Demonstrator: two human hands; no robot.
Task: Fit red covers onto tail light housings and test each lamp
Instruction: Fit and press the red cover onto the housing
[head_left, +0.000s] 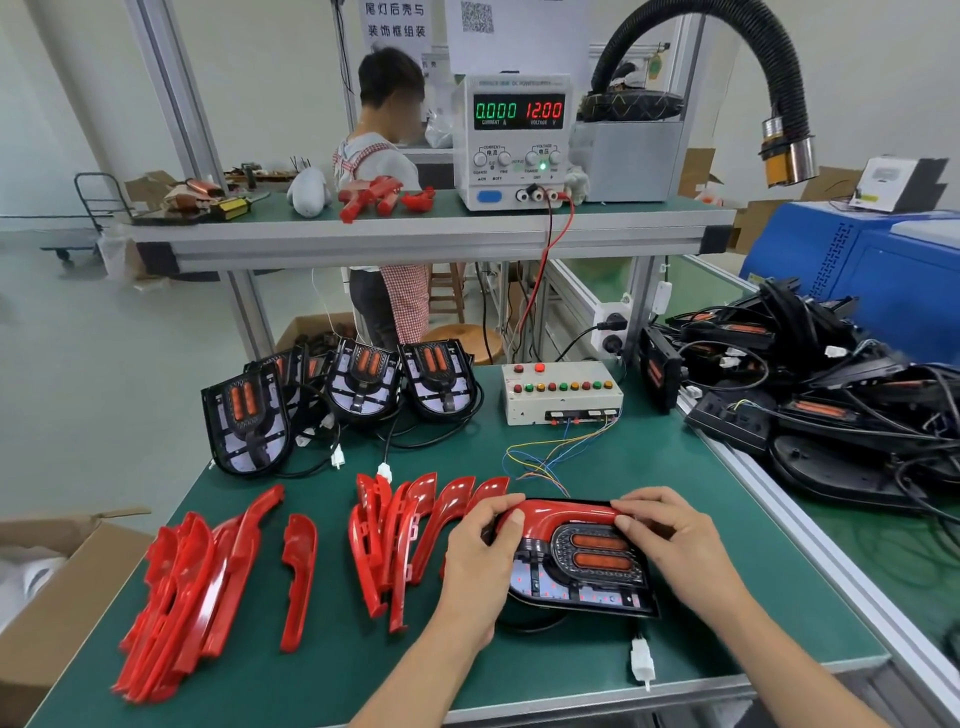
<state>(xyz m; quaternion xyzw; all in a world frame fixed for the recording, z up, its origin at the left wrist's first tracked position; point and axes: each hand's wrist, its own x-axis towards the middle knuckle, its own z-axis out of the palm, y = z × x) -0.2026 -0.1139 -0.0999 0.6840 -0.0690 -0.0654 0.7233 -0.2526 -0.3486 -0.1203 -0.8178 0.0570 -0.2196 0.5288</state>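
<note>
glossy red cover (558, 519) sits along black housing (587, 571), flat on table.

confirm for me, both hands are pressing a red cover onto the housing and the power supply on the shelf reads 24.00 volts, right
Not quite: in the head view the power supply reads 12.00 volts, not 24.00. The rest holds: the left hand and right hand press a red cover onto the housing.

I see bright, even overhead light, soft shadows, glare on the glossy red plastic covers (208, 587), and bowed wide-angle edges.
</note>
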